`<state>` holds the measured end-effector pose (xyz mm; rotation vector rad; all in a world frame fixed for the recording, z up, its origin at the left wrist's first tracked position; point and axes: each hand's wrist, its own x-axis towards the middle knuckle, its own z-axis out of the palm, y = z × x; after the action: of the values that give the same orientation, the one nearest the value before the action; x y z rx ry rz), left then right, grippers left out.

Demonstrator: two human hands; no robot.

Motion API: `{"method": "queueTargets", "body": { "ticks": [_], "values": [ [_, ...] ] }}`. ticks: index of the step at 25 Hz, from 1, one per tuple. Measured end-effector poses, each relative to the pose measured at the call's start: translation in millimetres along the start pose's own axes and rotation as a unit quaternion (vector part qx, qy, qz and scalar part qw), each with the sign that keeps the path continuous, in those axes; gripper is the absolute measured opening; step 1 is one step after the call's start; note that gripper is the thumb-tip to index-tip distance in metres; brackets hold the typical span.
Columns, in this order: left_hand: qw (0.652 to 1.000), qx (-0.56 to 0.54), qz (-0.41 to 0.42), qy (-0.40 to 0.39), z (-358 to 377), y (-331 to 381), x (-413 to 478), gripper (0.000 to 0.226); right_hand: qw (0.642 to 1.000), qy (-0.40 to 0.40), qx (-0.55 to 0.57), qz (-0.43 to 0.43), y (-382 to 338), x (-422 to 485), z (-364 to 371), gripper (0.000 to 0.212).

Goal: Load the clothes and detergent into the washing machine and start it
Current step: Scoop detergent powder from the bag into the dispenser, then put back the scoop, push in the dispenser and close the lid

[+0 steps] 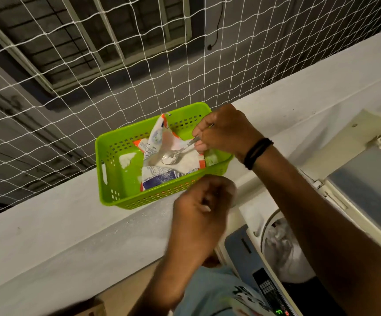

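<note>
A green plastic basket (114, 179) sits on a white ledge and holds a torn-open detergent packet (160, 176) with white powder inside. My right hand (226, 131) pinches the handle of a metal spoon (173, 156), whose bowl is full of powder over the packet. My left hand (203, 201) hovers blurred just in front of the basket, fingers loosely curled, holding nothing I can see. At the lower right is the washing machine (237, 245), its lid up and its drum (283, 247) holding pale clothes.
White netting (93, 76) stretches behind the ledge (48, 224), with a grey wall and window grille beyond. The raised lid (367, 179) stands at the right. The machine's control panel (271, 295) shows a green lit display at the bottom.
</note>
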<state>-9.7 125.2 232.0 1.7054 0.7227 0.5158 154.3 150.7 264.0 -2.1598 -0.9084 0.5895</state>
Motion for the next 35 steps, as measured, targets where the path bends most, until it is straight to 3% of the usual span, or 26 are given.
{"method": "queueTargets", "body": {
  "ticks": [4, 8, 11, 16, 24, 29, 35],
  "values": [
    [0.975, 0.054, 0.097, 0.191, -58, 18, 10, 0.010, 1.000, -0.011, 0.006, 0.003, 0, 6, 3, 0.021],
    [0.950, 0.146, 0.066, 0.267, -84, 7, 31, 0.010, 0.999, -0.043, 0.025, 0.006, -2, 4, 9, 0.022],
    [0.938, 0.215, 0.028, 0.270, -92, -7, 43, 0.013, 0.999, -0.047, -0.009, 0.009, 1, 4, 21, 0.018],
    [0.924, 0.285, -0.024, 0.253, -93, -17, 51, 0.018, 0.987, 0.031, -0.158, -0.019, 5, -3, 30, 0.025],
    [0.912, 0.322, -0.024, 0.252, -90, -14, 54, 0.016, 0.983, 0.034, -0.159, -0.080, 10, -13, 3, 0.016],
    [0.928, 0.257, 0.071, 0.258, -73, -3, 53, 0.015, 0.994, 0.074, -0.009, -0.085, 35, -34, -33, 0.014],
    [0.960, 0.153, 0.154, 0.177, 5, 20, 51, 0.009, 0.970, 0.130, 0.184, 0.087, 103, -79, -62, 0.017]
  ]
}}
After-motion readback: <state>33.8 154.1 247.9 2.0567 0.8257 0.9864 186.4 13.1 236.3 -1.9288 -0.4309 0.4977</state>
